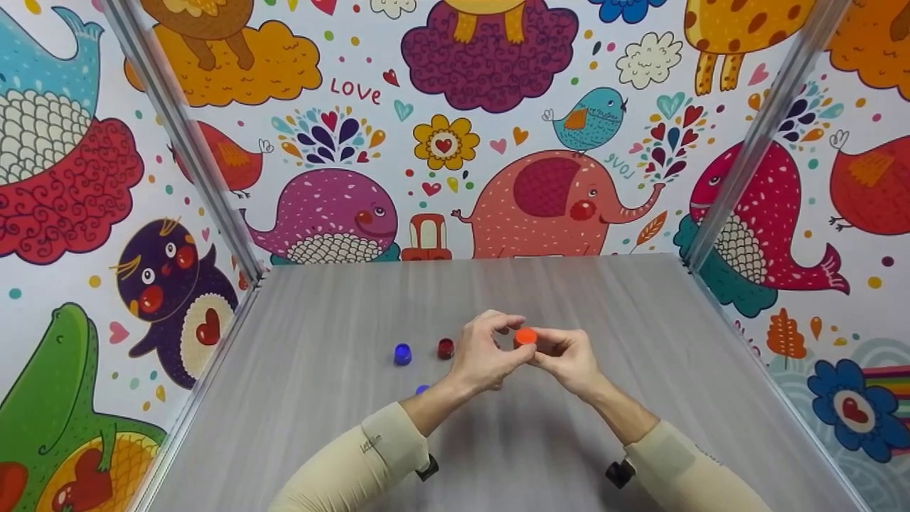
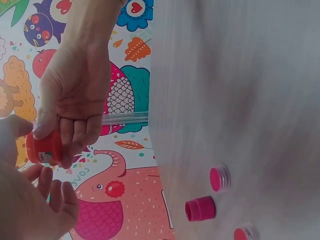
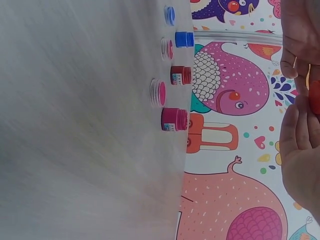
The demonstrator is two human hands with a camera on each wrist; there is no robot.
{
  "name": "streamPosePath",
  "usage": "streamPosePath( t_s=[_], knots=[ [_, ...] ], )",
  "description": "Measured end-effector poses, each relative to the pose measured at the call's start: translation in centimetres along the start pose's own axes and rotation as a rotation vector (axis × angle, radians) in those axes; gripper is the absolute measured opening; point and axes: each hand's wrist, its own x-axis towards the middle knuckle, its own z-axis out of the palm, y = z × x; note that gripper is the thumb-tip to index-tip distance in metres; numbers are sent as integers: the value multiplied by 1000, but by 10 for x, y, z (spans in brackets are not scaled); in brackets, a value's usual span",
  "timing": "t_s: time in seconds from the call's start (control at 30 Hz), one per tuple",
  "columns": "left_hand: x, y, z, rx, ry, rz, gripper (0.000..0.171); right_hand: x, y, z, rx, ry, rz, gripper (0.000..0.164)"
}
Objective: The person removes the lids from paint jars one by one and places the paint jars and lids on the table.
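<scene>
Up above the table, my right hand (image 1: 572, 359) holds a small orange-red paint jar (image 1: 525, 337) between thumb and fingers. My left hand (image 1: 487, 352) curves about the jar's upper end from the other side, its thumb at the near edge and its forefinger at the far edge. From the left wrist view, a small label shows on the side of this jar (image 2: 45, 150). Left of my left hand stand a dark red jar (image 1: 446, 348) and a blue jar (image 1: 402, 354). A pink jar (image 3: 174, 120) shows in both wrist views; in the head view my left hand hides it.
Round lids lie before the jars: a blue lid (image 3: 170, 16), a pink-red lid (image 3: 167, 49) and a pink lid (image 3: 158, 93). The grey wood-grain table (image 1: 320, 441) meets patterned walls at the back and sides, with metal posts (image 1: 206, 142) at the corners.
</scene>
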Motion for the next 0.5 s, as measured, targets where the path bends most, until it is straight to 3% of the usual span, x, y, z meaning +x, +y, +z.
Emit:
streamPosePath(
  t_s=[0.23, 0.5],
  knots=[
    [1, 2, -2, 2, -32, 0, 32, -1, 0, 0, 9, -9, 9, 37],
    [3, 3, -3, 25, -14, 30, 31, 0, -1, -1, 54, -13, 22, 37]
  ],
)
